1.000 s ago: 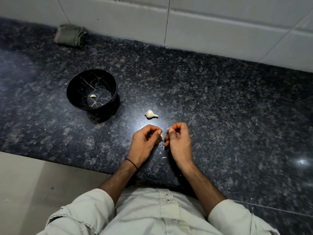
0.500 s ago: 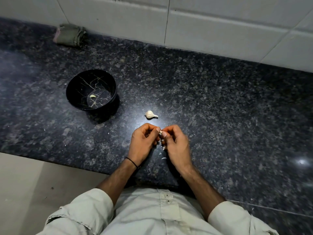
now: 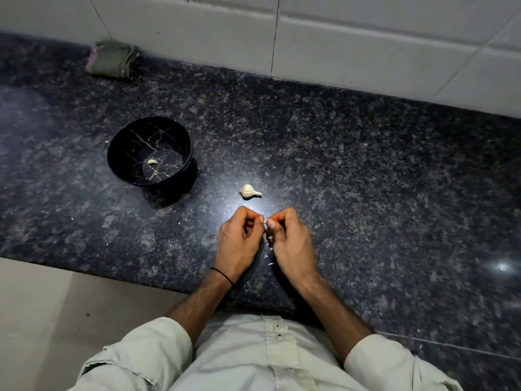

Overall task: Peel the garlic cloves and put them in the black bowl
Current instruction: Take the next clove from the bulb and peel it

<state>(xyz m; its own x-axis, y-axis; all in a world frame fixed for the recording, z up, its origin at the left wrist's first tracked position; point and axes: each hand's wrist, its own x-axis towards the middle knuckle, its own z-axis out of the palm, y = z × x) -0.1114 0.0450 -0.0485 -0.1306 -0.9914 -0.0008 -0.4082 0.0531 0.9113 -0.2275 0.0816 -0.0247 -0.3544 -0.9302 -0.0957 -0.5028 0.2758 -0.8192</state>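
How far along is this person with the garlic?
Done: one peeled clove lies in the black bowl. In hand: the left hand and right hand pinch a garlic clove between their fingertips, with skin flakes on the counter below. Left: the garlic bulb beyond the hands still needs peeling.

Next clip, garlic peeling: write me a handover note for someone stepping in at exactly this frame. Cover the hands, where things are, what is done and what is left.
Hands: left hand and right hand are both curled, pinching one garlic clove between their fingertips. It is mostly hidden, so its peel state is unclear.
Black bowl: on the counter to the left, holding one peeled clove.
Garlic bulb: lies just beyond the hands, untouched.
Peel scraps: between the wrists.
Done: one clove in the bowl.
Left: finish this clove, bowl it, then the bulb.
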